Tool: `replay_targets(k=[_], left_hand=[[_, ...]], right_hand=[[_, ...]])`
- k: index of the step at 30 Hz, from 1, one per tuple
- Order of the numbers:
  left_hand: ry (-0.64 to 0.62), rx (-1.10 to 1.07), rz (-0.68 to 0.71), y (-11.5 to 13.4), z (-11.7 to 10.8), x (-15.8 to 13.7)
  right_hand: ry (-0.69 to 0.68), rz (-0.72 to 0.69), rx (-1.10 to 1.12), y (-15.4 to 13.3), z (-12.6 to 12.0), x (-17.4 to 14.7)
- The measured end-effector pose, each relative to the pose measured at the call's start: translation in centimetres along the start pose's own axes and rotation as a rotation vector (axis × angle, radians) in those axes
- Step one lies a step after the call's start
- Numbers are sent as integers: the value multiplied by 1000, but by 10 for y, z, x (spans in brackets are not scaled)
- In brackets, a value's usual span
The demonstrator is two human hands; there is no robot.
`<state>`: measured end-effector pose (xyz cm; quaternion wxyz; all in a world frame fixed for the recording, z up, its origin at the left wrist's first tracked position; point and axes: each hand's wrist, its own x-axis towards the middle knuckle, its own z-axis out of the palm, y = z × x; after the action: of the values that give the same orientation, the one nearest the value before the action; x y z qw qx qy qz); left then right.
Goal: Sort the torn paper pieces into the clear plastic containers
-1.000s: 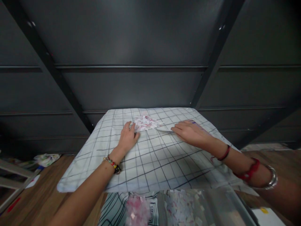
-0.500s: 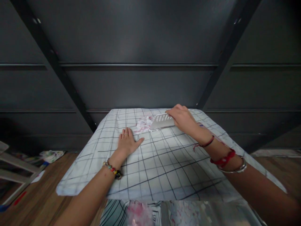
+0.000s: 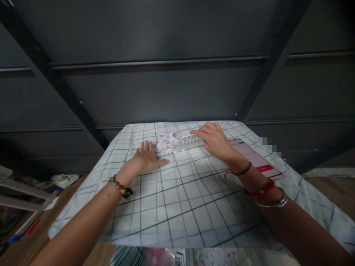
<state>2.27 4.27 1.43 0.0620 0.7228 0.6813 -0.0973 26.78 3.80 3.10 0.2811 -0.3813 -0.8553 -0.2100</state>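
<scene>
My left hand (image 3: pixel 144 157) lies on the white checked cloth (image 3: pixel 177 199), fingers stretched and thumb out to the right. Just beyond its fingertips and thumb is a low heap of white and pinkish shreds (image 3: pixel 168 143), which look like paper scraps. My right hand (image 3: pixel 215 140) grips the top edge of a flat white slotted plastic piece (image 3: pixel 188 142). The piece stands tilted on the cloth, its left end against the heap's right side. My right fingers partly cover its right end.
A phone (image 3: pixel 255 159) with a lit screen lies beside my right forearm. Dark panels (image 3: pixel 166 96) rise behind the table. At the near edge are a pinkish clear bag (image 3: pixel 161 256) and a container with scraps (image 3: pixel 216 256). A pale wooden frame (image 3: pixel 24 203) stands at left.
The view has shifted, and more of the phone shows. My left hand has turned and slid leftward, still beside the heap. The slotted piece has moved slightly left with my right hand.
</scene>
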Motion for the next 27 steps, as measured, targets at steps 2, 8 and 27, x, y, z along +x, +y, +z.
replay_targets(k=[2, 8, 27], left_hand=[[25, -28, 45, 5, -5, 8], [75, -124, 158, 7, 12, 14], [49, -175, 98, 7, 19, 7]], right_hand=[[-8, -17, 23, 3, -3, -2], [81, -23, 15, 6, -1, -7], [188, -40, -174, 17, -6, -15]])
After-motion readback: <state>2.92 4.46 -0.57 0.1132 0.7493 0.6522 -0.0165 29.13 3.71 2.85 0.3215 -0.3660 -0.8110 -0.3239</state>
